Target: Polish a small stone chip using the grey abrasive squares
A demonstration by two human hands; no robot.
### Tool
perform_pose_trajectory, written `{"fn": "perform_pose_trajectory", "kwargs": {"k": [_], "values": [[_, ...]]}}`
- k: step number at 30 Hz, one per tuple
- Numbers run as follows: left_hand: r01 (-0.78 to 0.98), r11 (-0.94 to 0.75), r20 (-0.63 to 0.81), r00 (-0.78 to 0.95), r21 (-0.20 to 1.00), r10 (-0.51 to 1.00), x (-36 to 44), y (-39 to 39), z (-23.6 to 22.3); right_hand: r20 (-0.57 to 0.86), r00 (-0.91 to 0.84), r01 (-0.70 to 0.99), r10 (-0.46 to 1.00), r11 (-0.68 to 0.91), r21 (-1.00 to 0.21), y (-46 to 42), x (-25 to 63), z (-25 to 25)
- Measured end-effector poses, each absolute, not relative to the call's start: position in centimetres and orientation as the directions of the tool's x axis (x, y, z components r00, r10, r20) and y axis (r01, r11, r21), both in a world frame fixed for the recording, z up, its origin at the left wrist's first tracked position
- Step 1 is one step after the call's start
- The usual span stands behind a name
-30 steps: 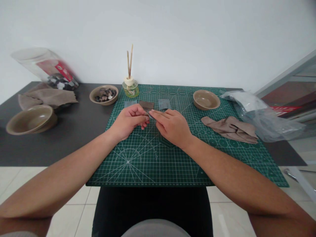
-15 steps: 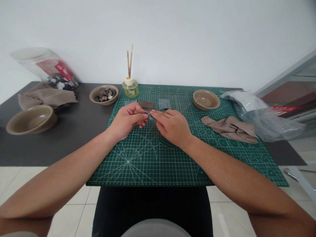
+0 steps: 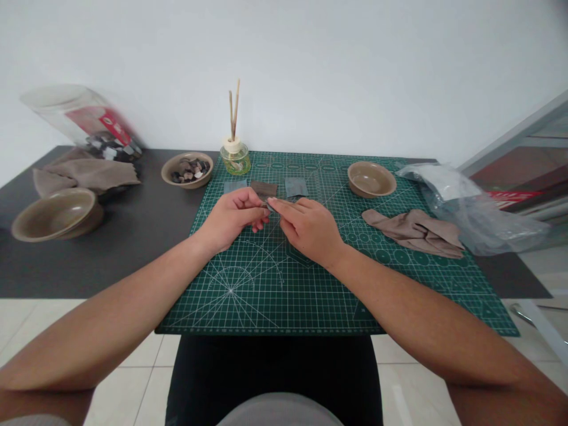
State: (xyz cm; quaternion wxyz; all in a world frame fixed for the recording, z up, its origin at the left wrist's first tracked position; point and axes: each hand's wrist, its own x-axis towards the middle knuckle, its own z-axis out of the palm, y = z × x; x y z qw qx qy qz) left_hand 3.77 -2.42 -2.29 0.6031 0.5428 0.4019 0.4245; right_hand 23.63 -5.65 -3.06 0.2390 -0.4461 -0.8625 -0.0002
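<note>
My left hand (image 3: 231, 219) is closed in a pinch, thumb against the fingers, over the green cutting mat (image 3: 261, 296). Its fingertips meet those of my right hand (image 3: 313, 228), whose index finger stretches across the contact point with the other fingers curled. Between the fingertips is a small greyish piece, mostly hidden, too small to name. Just beyond the hands lie three small flat squares: a blue-grey square (image 3: 234, 186), a brown square (image 3: 264, 189) and a darker-edged grey square (image 3: 296, 186).
A bowl of dark and pale small pieces (image 3: 187, 170) stands left of a reed diffuser (image 3: 235, 157). Another bowl (image 3: 371, 178) and a brown cloth (image 3: 412, 232) are right, near a plastic bag (image 3: 477, 207). Far left are a bowl (image 3: 57, 214), a cloth (image 3: 86, 171) and a clear jar (image 3: 82, 121).
Both hands stay nearly in place, fingertips shifting slightly. The blue-grey bit that showed between them is now more covered.
</note>
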Motion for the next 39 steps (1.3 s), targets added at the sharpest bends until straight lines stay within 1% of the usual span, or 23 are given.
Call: {"fn": "perform_pose_trajectory", "kwargs": {"k": [7,9,11,13,16,19,21,23,24,26,28,30,33,39], "values": [[-0.112,0.049,-0.014,0.296,0.993,0.955,3.6,-2.2,-2.5,0.397,-0.481,0.781,0.782,0.587,-0.211,-5.6,23.8,-3.0],[-0.119,0.008,0.023,0.261,0.993,0.965,3.5,-2.0,-2.9,0.395,-0.47,0.781,0.789,0.581,-0.23,-5.5,23.8,-3.1],[-0.117,-0.085,0.106,0.192,0.989,0.976,3.4,-1.7,-3.2,0.401,-0.457,0.77,0.794,0.579,-0.269,-5.5,23.6,-3.3],[-0.096,-0.137,0.151,0.147,0.986,0.978,3.5,-1.4,-3.4,0.408,-0.427,0.747,0.807,0.569,-0.343,-5.4,23.5,-3.6],[-0.081,-0.166,0.176,0.127,0.983,0.976,3.5,-1.3,-3.4,0.386,-0.355,0.673,0.851,0.519,-0.526,-5.4,23.5,-3.9],[-0.076,-0.2,0.209,0.155,0.977,0.965,3.4,-1.3,-3.3,0.304,-0.333,0.581,0.893,0.448,-0.68,-5.2,23.6,-4.1],[-0.049,-0.221,0.226,0.19,0.974,0.955,3.3,-1.4,-3.3,0.221,-0.368,0.553,0.903,0.403,-0.729,-5.1,23.7,-4.0],[-0.017,-0.222,0.219,0.243,0.975,0.945,3.2,-1.6,-3.2,0.167,-0.407,0.562,0.898,0.391,-0.729,-4.9,23.7,-4.0],[-0.001,-0.216,0.208,0.273,0.976,0.939,3.1,-1.7,-3.2,0.168,-0.42,0.575,0.892,0.405,-0.71,-4.8,23.7,-4.0],[0.033,-0.213,0.191,0.322,0.977,0.927,3.1,-1.8,-3.1,0.222,-0.42,0.61,0.88,0.455,-0.649,-4.7,23.7,-4.2],[0.084,-0.242,0.202,0.332,0.967,0.921,3.2,-2.0,-3.0,0.298,-0.38,0.644,0.875,0.482,-0.594,-4.6,23.7,-4.3],[0.137,-0.281,0.224,0.328,0.95,0.918,3.2,-2.0,-2.9,0.342,-0.329,0.667,0.88,0.473,-0.576,-4.6,23.8,-4.4],[0.182,-0.302,0.225,0.35,0.936,0.909,3.4,-2.1,-3.1,0.325,-0.303,0.646,0.896,0.444,-0.621,-4.7,23.8,-4.2],[0.259,-0.284,0.165,0.402,0.923,0.901,3.2,-2.1,-3.5,0.24,-0.368,0.514,0.898,0.412,-0.753,-4.5,23.9,-3.7]]}}
